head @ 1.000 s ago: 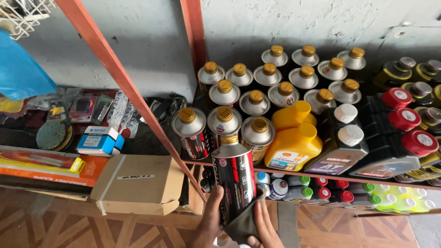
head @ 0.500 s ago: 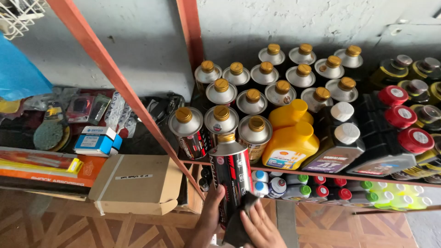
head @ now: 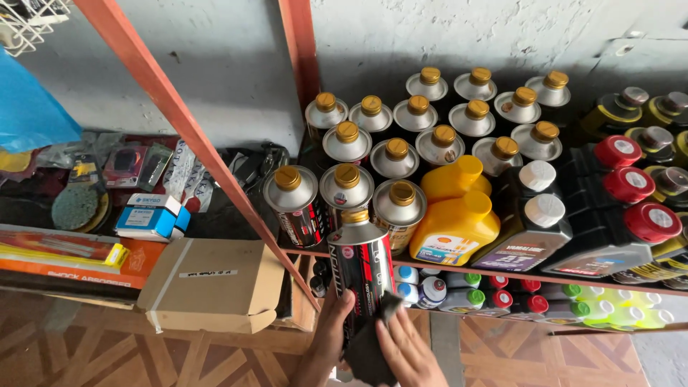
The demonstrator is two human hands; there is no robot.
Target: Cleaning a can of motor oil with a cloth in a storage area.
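Can (head: 360, 269), tall, shiny, hard, probably slippery and heavy; gripped low in left hand (head: 331, 335), right hand (head: 405, 351) pressing dark cloth (head: 373, 344) on it. Best held around middle.

Both hands are bare: the left hand (head: 331, 337) and right hand (head: 408, 352) show no gloves, rings, watch or sleeves.

A brown cardboard box (head: 215, 283) lies on the lower left shelf. Behind it stands a small blue and white box (head: 152, 216). A long orange box (head: 68, 258) lies at the far left. The yellow bottle (head: 456, 228) carries a white and blue label (head: 438, 254).
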